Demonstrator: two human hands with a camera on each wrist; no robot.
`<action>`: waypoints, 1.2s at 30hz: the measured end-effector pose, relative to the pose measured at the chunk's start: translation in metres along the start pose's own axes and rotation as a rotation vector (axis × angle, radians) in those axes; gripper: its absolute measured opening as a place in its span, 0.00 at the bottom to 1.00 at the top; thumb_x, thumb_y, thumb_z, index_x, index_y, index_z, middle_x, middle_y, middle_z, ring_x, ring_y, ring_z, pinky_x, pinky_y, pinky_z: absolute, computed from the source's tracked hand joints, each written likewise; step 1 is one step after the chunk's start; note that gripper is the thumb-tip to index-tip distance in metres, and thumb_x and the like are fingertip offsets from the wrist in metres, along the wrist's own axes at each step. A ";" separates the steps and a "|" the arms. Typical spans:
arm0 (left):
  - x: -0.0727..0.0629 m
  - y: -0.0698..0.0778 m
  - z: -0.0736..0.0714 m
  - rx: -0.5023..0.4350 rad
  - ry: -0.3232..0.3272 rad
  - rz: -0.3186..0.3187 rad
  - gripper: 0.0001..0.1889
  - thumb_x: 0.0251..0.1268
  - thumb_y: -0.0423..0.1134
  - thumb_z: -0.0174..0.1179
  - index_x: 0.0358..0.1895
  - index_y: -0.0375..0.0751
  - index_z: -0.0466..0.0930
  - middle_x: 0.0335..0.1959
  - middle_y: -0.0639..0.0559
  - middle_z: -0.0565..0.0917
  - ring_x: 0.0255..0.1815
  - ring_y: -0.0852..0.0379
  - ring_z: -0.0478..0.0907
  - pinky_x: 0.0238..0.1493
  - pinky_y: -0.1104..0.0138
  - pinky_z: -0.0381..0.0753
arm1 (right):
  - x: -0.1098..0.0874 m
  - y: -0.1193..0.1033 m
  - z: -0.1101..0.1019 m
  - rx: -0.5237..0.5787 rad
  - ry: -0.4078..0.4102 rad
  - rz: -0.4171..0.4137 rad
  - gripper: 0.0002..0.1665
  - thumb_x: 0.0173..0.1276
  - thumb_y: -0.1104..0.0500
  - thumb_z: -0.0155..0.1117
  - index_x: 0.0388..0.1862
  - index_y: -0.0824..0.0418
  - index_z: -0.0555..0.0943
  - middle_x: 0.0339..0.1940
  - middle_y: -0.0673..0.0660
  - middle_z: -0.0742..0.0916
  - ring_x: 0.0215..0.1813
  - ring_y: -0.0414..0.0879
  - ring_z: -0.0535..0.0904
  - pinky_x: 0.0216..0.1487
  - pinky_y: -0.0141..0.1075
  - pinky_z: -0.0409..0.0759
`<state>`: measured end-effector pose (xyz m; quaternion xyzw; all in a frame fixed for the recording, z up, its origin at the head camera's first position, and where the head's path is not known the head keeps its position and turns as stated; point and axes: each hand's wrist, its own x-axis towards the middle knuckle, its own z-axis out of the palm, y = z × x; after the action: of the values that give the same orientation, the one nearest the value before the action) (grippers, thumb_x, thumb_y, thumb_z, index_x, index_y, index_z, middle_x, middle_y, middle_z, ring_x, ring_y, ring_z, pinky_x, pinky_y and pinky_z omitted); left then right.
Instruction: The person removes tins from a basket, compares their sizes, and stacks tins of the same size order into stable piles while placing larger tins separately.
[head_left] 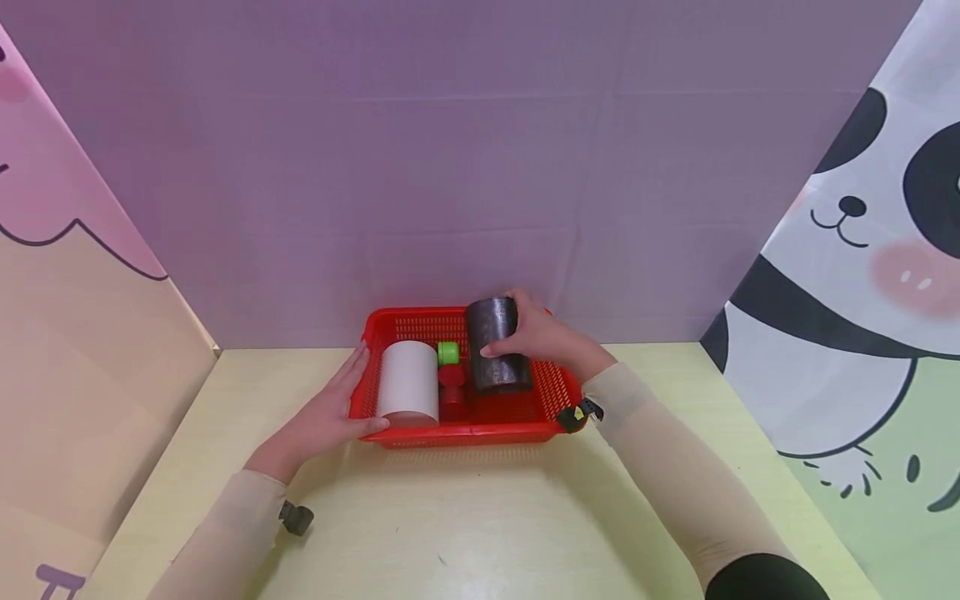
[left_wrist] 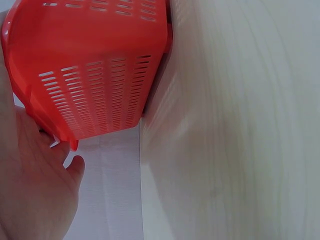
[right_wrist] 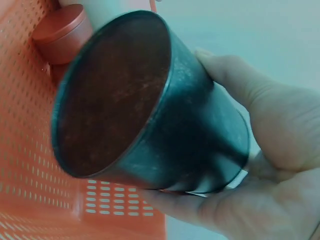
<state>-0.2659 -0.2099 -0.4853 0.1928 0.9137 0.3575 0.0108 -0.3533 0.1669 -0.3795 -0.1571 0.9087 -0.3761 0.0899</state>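
the dark cylinder (head_left: 501,367) is nearly black, with a worn, mottled side that shines in some places. in the right wrist view its round end looks brown and speckled inside a thin dark edge; i cannot tell if this end is flat or hollow. the cylinder is at the right half of the red basket (head_left: 480,432), a little slanted, and whether its lower end touches the basket floor i cannot tell. the right hand (head_left: 543,337) grips it, with the thumb on one side and the fingers round the other.

the left hand (head_left: 330,417) has its fingers rather straight along the left rim, and the thumb lies at the front corner.

the back rim is near the purple wall (head_left: 390,167), while the table (head_left: 480,508) reaches widely in front and to both sides. inside, the red floor shows to the right of the cylinder.

the basket is of smooth plastic, with rows of slots. the white cylinder (head_left: 408,379) is plain and thick; beside it are a small green piece (head_left: 448,353) and a red round-topped container (head_left: 452,392). the table has pale wood grain.
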 end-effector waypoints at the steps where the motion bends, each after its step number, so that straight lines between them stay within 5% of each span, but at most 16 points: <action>1: 0.000 0.000 0.000 -0.002 -0.001 -0.001 0.69 0.61 0.65 0.78 0.94 0.48 0.37 0.94 0.52 0.38 0.93 0.40 0.40 0.73 0.39 0.79 | -0.001 0.000 -0.001 0.014 0.014 -0.002 0.62 0.61 0.48 0.88 0.83 0.59 0.57 0.72 0.66 0.71 0.71 0.63 0.71 0.67 0.56 0.85; 12: 0.001 -0.002 0.001 -0.011 -0.003 -0.009 0.70 0.61 0.65 0.78 0.94 0.50 0.37 0.94 0.52 0.38 0.93 0.40 0.40 0.71 0.39 0.81 | -0.010 0.010 -0.005 0.142 0.157 -0.113 0.61 0.61 0.56 0.89 0.81 0.55 0.55 0.71 0.64 0.70 0.69 0.63 0.74 0.62 0.59 0.88; 18: 0.000 -0.002 0.001 -0.015 -0.005 -0.008 0.69 0.61 0.65 0.78 0.94 0.48 0.37 0.94 0.51 0.38 0.93 0.39 0.40 0.72 0.39 0.80 | -0.017 0.014 -0.009 0.092 0.249 -0.192 0.60 0.58 0.57 0.91 0.79 0.57 0.58 0.72 0.64 0.68 0.70 0.62 0.70 0.63 0.61 0.87; 36: 0.001 -0.005 0.001 -0.019 -0.004 0.006 0.69 0.61 0.65 0.78 0.94 0.49 0.37 0.94 0.53 0.38 0.93 0.40 0.40 0.71 0.39 0.81 | -0.036 0.031 -0.045 0.053 0.409 -0.257 0.61 0.61 0.58 0.89 0.81 0.55 0.55 0.76 0.61 0.65 0.75 0.60 0.64 0.67 0.65 0.84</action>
<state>-0.2682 -0.2121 -0.4892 0.1959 0.9098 0.3658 0.0133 -0.3390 0.2302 -0.3682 -0.1893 0.8703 -0.4323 -0.1405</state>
